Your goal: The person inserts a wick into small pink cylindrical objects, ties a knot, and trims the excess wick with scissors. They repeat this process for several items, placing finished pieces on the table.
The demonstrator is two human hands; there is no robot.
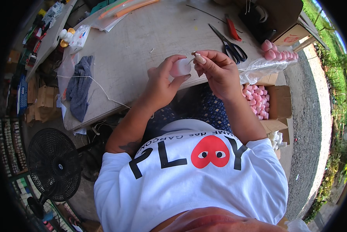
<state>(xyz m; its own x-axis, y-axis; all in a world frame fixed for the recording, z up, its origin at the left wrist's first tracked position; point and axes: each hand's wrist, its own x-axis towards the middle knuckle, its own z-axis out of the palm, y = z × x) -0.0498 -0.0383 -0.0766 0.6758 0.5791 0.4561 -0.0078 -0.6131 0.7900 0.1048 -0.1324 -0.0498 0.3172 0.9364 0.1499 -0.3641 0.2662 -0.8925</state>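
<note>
A small pale pink candle (180,68) is gripped in my left hand (161,79), fingers and thumb round its sides, just above the table's near edge. From its end a thin white wick (190,60) reaches toward my right hand (219,73). The fingertips and thumb of that hand pinch at the wick, with a bit of white showing between them. Black-handled scissors (231,49) lie on the table beyond my right hand. Several pink candles (278,54) stand in a row on clear plastic at the table's right end.
An open cardboard box (278,101) full of pink candles is below the table's right side. On the table (142,46) are a red-handled tool (233,29), a grey cloth (80,87) and orange sticks (133,8). A black fan (54,164) stands at lower left.
</note>
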